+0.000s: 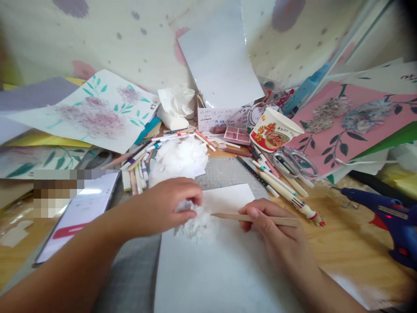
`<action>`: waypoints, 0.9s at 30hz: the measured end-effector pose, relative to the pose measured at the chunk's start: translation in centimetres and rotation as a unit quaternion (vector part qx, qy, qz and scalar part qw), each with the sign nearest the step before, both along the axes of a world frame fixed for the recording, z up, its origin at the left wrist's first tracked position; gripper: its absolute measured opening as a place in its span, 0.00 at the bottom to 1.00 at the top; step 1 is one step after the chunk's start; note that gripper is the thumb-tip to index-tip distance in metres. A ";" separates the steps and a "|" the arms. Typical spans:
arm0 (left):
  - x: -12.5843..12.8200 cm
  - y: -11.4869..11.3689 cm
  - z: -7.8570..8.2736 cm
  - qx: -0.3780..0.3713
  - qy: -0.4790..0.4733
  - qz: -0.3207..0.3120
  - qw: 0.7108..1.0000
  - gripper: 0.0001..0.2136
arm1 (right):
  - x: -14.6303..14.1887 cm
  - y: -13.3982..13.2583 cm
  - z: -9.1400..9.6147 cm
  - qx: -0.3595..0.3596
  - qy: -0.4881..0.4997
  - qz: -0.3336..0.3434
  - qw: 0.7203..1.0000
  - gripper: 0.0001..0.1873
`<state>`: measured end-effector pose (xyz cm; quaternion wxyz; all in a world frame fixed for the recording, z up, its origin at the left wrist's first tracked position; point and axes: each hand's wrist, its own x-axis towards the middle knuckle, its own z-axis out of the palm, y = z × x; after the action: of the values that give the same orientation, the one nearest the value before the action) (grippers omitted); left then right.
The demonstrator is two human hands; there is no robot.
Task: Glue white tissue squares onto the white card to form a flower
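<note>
My left hand (169, 202) is curled with its fingertips pinching a small piece of white tissue paper, right above a fluffy cluster of white tissue pieces (195, 226) on a white sheet of paper (228, 265). My right hand (270, 226) grips a thin wooden stick (234, 216) like a pen, its point aimed left at the tissue cluster. A loose heap of white tissue scraps (180, 158) lies behind on the grey cutting mat (224, 171).
Pens and markers (276, 182), scissors (293, 161), an instant-noodle cup (275, 130), a blue glue gun (387, 217), a phone (78, 213) and flower paintings (97, 108) crowd the wooden table (342, 252). A pink flower picture (352, 121) leans at the right.
</note>
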<state>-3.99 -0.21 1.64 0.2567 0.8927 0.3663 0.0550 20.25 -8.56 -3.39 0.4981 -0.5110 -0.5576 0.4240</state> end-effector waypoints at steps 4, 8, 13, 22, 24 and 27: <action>-2.6 1.9 0.0 0.112 0.044 0.163 0.979 0.06 | 0.4 0.0 -0.4 -0.002 0.053 -0.025 0.998 0.16; -3.5 2.8 -1.1 0.136 0.090 0.149 0.975 0.11 | 0.1 -0.2 -0.1 -0.014 0.047 -0.042 0.998 0.15; -1.4 2.8 -2.4 0.170 0.091 0.133 0.972 0.14 | 0.1 -0.3 -0.4 0.013 0.037 -0.021 0.999 0.16; 0.0 3.1 -3.0 0.162 0.045 0.159 0.973 0.10 | 0.0 -0.4 -0.2 0.015 0.023 -0.011 1.000 0.17; 0.4 3.2 -3.3 0.155 0.028 0.179 0.971 0.10 | -0.1 -0.4 -0.1 0.017 0.021 -0.013 1.000 0.18; 0.9 3.4 -3.6 0.144 0.002 0.205 0.968 0.09 | -0.1 -0.3 0.0 0.017 0.021 -0.014 1.000 0.19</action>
<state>-3.09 3.15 -1.94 0.1081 0.8261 0.5303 0.1568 20.18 -8.89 -3.36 0.5237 -0.5012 -0.5474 0.4181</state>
